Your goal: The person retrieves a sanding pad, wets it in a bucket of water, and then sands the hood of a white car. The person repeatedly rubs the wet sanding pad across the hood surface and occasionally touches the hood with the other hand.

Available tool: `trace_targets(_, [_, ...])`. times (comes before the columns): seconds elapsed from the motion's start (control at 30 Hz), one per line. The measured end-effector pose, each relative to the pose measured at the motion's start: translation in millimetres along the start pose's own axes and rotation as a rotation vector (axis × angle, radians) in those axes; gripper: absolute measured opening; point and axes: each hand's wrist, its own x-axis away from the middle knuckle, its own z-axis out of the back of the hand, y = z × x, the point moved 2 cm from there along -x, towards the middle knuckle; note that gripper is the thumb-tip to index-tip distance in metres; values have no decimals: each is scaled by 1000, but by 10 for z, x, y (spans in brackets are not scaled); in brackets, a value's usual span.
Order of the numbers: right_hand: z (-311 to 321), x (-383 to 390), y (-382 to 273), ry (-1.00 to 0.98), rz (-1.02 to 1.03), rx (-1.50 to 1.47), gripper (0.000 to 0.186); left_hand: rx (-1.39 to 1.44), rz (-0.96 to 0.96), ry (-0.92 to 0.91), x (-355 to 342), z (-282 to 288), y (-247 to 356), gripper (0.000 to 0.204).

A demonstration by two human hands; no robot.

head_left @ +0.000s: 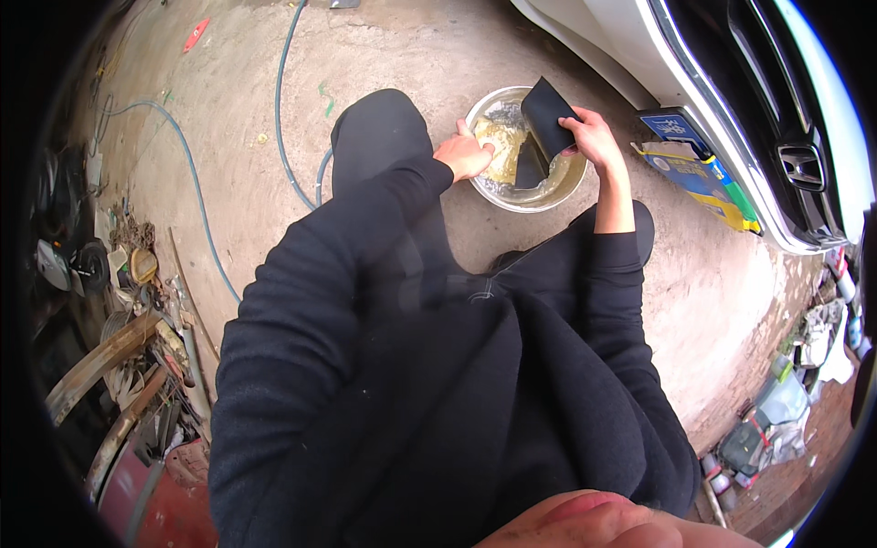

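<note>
Floor (685, 301): concrete; spilled liquid could make it slick beneath you.
Basin (512, 203): round, metal, liquid inside; could tip should your left hand (463, 157), fingers seemingly clasping its left rim, press down.
Black sheet (548, 119): bent, over the basin's right half, lower end inside; could crease or slip, as only your right hand (596, 142), fingers pinching its right edge, holds it.

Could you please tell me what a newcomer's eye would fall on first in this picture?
Probably the bent black sheet, held in the person's right hand over a round silver-coloured metal bowl, with the left hand at the bowl's left rim. Next would come the white car front with black grille, at the upper right. A long blue-grey hose curves across the pale concrete floor at left.
</note>
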Motion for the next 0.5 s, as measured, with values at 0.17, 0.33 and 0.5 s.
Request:
trace_targets(0.17, [-1,158,-89,-39,-48,-181,49,-26,-359,385,176,41,227,108])
trace_targets(0.33, [23,188,-26,-76,-107,-365,70,81,-589,139,304,-183,704,121])
trace_targets(0.5, [-110,301,71,-38,-77,-541,79,184,-473,229,297,-196,794,59])
